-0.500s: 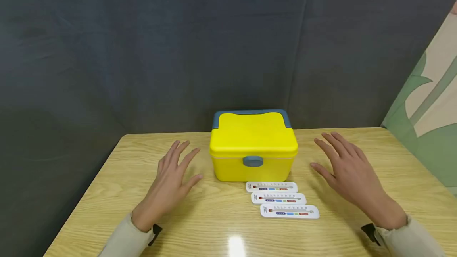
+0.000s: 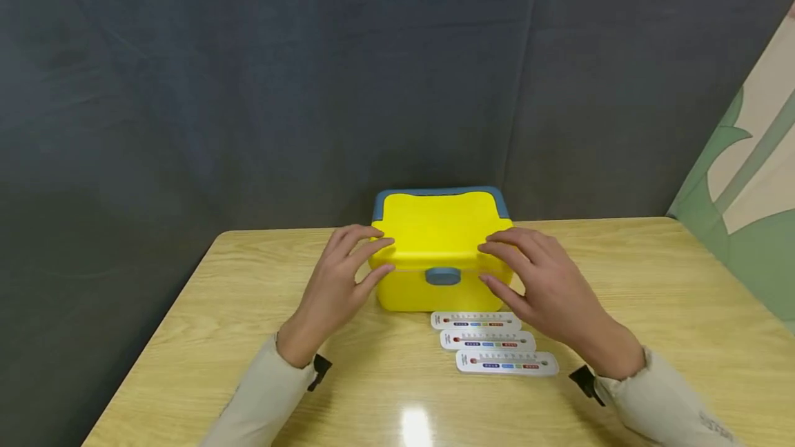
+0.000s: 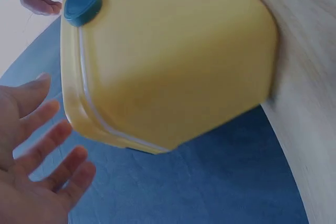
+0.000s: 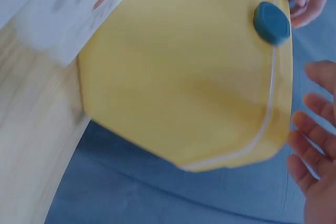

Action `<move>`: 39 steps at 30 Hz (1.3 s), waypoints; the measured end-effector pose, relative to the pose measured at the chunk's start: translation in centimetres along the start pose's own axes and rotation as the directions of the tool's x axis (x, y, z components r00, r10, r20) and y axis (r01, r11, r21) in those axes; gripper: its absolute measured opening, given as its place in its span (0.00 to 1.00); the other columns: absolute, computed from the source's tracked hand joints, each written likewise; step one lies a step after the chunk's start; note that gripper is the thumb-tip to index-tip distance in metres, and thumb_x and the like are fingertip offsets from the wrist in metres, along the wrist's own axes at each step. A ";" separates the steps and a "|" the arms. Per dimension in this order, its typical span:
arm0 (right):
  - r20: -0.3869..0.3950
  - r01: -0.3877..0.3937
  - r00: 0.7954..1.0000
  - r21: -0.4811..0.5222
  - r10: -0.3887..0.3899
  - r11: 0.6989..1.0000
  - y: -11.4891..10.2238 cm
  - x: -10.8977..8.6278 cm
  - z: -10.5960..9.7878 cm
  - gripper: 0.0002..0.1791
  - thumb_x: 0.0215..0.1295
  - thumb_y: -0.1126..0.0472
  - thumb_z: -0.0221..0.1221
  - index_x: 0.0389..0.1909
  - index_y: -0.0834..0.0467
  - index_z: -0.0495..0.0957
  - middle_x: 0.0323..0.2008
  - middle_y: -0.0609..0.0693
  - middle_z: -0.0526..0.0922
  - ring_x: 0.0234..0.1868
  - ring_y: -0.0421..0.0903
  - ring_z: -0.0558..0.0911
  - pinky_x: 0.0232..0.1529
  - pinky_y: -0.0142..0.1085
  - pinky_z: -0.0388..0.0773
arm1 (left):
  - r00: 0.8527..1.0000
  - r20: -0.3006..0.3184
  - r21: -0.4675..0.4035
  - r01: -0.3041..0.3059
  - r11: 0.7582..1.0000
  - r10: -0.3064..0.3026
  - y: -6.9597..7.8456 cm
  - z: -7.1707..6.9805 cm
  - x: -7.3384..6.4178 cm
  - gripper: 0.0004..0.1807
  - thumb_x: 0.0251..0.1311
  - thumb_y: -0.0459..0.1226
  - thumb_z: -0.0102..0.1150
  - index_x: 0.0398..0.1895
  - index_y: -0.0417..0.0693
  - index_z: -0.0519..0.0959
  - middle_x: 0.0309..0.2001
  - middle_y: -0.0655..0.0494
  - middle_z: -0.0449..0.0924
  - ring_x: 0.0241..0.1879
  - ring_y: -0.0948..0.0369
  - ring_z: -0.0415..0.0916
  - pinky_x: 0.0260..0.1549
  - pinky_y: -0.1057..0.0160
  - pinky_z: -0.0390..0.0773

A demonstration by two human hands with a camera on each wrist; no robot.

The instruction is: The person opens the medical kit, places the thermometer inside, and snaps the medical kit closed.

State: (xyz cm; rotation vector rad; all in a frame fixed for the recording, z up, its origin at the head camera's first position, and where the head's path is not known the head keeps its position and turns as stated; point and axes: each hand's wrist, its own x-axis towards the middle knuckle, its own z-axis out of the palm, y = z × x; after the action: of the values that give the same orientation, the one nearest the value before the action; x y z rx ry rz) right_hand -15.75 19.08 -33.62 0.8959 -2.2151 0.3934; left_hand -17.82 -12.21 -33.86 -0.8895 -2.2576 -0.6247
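Observation:
A yellow storage box [image 2: 444,219] with its lid down stands near the table's back edge. Its blue handle [image 2: 439,191] lies along the back of the lid, and a blue latch [image 2: 443,276] sits at the front. My left hand [image 2: 338,278] is at the box's left front corner, fingers spread and slightly bent, overlapping the lid's edge in the head view. At the right front corner my right hand [image 2: 546,281] mirrors it. Both wrist views show the left fingers [image 3: 55,135] and right fingers [image 4: 310,135] beside the lid, holding nothing.
Several white thermometer strips, three in all, lie staggered before the box: the rear one [image 2: 477,321], the middle one [image 2: 488,341] and the front one [image 2: 507,363]. A dark curtain [image 2: 298,88] hangs behind the wooden table [image 2: 205,336]. Patterned fabric [image 2: 745,192] is at right.
Both hands have moved inward from either side of the table to the front corners of the yellow box. The box and the thermometers stay in place.

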 end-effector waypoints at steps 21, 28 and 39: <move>0.078 0.077 0.994 -0.073 -0.071 0.994 -1.5 1.0 4.1 0.30 0.43 0.54 0.80 0.49 0.47 0.79 0.49 0.52 0.75 0.53 0.54 0.70 0.51 0.49 0.65 | 1.000 -0.012 -0.044 -0.028 0.999 0.027 0.2 2.4 1.3 0.17 0.57 0.39 0.72 0.50 0.49 0.86 0.50 0.56 0.83 0.52 0.57 0.75 0.57 0.60 0.76; -0.015 0.128 0.991 -0.157 -0.132 0.979 -1.6 1.4 4.7 0.30 0.38 0.55 0.82 0.44 0.50 0.79 0.44 0.55 0.76 0.49 0.57 0.72 0.48 0.50 0.68 | 0.999 -0.032 -0.052 -0.025 0.998 0.024 0.2 2.4 1.4 0.17 0.56 0.39 0.72 0.50 0.50 0.86 0.49 0.56 0.83 0.51 0.58 0.75 0.55 0.61 0.78; -0.019 0.133 0.990 -0.189 -0.140 0.973 -1.6 1.2 4.6 0.27 0.41 0.53 0.79 0.45 0.50 0.80 0.45 0.54 0.78 0.49 0.55 0.75 0.48 0.51 0.69 | 0.999 -0.039 -0.054 -0.019 0.998 0.017 0.2 2.5 1.4 0.18 0.55 0.39 0.73 0.50 0.50 0.87 0.48 0.56 0.84 0.50 0.58 0.76 0.53 0.62 0.79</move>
State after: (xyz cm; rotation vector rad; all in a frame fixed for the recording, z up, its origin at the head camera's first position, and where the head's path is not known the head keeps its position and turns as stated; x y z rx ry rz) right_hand -17.52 14.99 -35.94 0.9257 -2.1055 0.1309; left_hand -19.39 -9.93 -34.61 -0.9151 -2.2053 -0.6918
